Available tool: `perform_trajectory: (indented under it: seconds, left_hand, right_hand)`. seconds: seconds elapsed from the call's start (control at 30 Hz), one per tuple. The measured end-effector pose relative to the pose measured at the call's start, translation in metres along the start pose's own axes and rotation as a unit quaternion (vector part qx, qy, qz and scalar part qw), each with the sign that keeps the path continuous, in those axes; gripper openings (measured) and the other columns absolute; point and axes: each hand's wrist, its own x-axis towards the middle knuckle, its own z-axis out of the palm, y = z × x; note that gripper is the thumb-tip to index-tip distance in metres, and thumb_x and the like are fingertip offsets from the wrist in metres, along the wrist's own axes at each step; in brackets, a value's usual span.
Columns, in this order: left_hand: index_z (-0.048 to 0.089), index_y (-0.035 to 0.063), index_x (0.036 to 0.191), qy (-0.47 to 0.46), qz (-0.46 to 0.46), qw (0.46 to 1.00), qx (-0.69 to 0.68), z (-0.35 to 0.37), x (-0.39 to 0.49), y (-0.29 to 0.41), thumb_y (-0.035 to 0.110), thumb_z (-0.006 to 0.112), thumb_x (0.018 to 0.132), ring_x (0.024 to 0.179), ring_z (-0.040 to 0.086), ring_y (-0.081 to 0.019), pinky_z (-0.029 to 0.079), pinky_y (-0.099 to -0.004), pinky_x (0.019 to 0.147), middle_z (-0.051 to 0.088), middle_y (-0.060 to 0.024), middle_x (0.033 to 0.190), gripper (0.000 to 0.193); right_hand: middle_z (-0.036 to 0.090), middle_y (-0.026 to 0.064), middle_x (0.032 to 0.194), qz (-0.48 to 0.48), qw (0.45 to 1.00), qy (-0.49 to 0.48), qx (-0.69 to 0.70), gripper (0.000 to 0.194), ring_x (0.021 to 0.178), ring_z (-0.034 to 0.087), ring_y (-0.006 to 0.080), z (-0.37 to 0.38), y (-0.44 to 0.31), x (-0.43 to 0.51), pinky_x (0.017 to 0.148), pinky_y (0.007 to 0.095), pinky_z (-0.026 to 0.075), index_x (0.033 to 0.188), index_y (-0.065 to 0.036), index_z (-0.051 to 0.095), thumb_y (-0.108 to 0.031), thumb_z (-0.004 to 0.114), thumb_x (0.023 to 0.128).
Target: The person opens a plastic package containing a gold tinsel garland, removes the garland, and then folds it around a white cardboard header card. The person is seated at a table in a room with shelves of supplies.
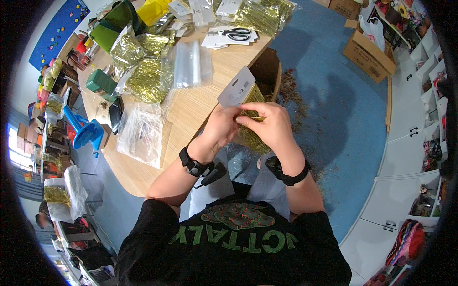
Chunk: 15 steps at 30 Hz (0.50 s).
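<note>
Beyond the table's near edge, a bundle of gold tinsel [254,138] hangs in front of me, with a white header card [236,87] standing up from its top. My left hand [223,125] grips it at the lower end of the card. The thumb and forefinger of my right hand [273,121] pinch at the same spot, where a thin gold strand crosses between the fingertips. My fingers hide how card and tinsel join. Each wrist wears a black strap with a device.
The wooden table [189,118] carries bagged gold tinsel [146,80], clear plastic bags [141,132], scissors [236,34] on white cards and a green box [101,85]. A blue clamp-like device [87,132] stands at its left edge. An open carton [266,68] sits beside the table, near floor debris [293,96].
</note>
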Motion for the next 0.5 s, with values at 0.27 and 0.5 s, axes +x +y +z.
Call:
perform_trajectory:
  seconds: [0.27,0.5]
  left_hand:
    - [0.051,-0.0041,0.12,0.013,-0.038,0.993,0.109,0.001,0.003,0.0,0.004,0.044,0.092,0.08,0.06,-0.0179,0.05,-0.0285,0.061,0.06,-0.0144,0.102,0.03]
    - [0.049,-0.0046,0.126,-0.083,0.028,0.988,0.128,-0.01,-0.001,-0.003,-0.001,0.044,0.091,0.107,0.055,-0.0194,0.045,-0.0326,0.092,0.058,-0.0128,0.115,0.035]
  right_hand:
    - [0.068,0.014,0.067,0.155,0.985,-0.008,0.077,0.02,0.058,0.066,0.0169,0.0,0.013,-0.001,0.054,0.0296,0.049,0.08,0.0,0.068,-0.019,0.074,0.081]
    - [0.068,0.0148,0.07,0.205,0.968,-0.143,0.029,0.02,0.059,0.067,0.02,-0.009,0.022,-0.003,0.056,0.0308,0.05,0.077,0.002,0.068,-0.017,0.073,0.08]
